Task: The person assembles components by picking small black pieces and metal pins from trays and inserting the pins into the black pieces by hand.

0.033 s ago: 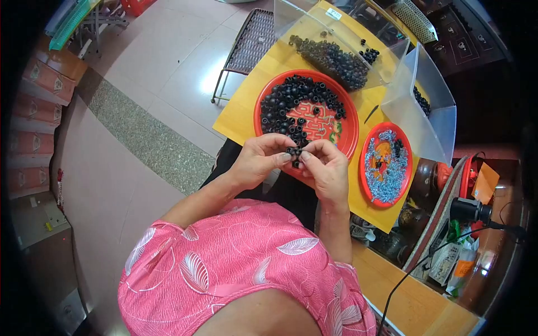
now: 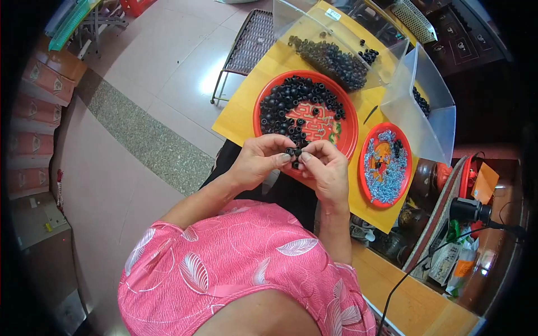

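Over the near rim of a large red tray [image 2: 352, 147], my two hands meet. My left hand [image 2: 259, 161] pinches small black hollow round parts [image 2: 292, 152] between thumb and fingertips. From the other side, my right hand [image 2: 328, 172] grips the same little cluster, its thumb and forefinger closed. The fingers partly cover the parts, so how they join cannot be made out. Many loose black parts [image 2: 277, 103] of the same look, some showing open round ends, are heaped in the tray. To the right, a smaller red oval tray [image 2: 363, 178] holds small silvery metal pieces [image 2: 386, 187] and a few black ones.
Clear plastic bins [image 2: 434, 126] with black parts stand at the far side of the yellow board [image 2: 246, 120]. A thin dark tool [image 2: 370, 114] lies between the trays. A woven stool [image 2: 251, 42] stands at the far left; a black cable [image 2: 412, 271] runs down the right.
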`<state>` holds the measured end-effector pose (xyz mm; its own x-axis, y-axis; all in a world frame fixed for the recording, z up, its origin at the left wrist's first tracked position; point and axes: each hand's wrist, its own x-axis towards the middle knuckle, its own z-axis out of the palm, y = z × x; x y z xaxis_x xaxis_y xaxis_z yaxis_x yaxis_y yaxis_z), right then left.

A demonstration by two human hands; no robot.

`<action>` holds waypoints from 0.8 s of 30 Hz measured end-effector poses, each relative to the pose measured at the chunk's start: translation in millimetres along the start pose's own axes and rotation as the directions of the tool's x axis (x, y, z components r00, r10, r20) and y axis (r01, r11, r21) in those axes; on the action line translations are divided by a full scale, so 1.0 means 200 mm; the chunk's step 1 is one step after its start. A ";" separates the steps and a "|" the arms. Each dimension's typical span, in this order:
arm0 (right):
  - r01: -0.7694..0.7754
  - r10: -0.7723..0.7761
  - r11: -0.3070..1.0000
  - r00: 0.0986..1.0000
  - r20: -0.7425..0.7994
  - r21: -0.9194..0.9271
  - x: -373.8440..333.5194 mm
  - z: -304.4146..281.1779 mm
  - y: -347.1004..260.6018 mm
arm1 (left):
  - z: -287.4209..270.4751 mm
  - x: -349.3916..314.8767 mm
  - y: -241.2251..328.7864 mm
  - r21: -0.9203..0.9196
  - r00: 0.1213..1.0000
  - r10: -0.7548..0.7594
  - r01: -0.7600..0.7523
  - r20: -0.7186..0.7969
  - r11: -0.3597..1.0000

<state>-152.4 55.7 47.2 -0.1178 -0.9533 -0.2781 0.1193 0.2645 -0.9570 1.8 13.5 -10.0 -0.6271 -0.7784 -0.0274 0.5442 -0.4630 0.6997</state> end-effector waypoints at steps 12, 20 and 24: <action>0.110 -0.102 0.993 0.980 0.171 -0.037 0.06 0.01 0.01 | -0.03 -0.01 -0.01 -0.037 0.999 -0.028 0.029 0.017 0.999; -0.075 0.048 0.986 0.983 0.175 0.152 0.08 -0.03 0.03 | 0.00 0.01 0.01 -0.194 0.995 -0.003 0.022 0.096 0.981; -0.094 -0.007 0.916 0.968 0.251 0.390 0.09 -0.07 0.09 | -0.01 0.01 0.01 -0.227 0.998 0.008 0.008 0.069 0.974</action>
<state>-165.9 45.8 24.8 0.1326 -0.9612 -0.2418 0.5044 0.2755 -0.8183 2.3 10.2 -10.2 -0.6596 -0.7511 0.0275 0.6517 -0.5533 0.5187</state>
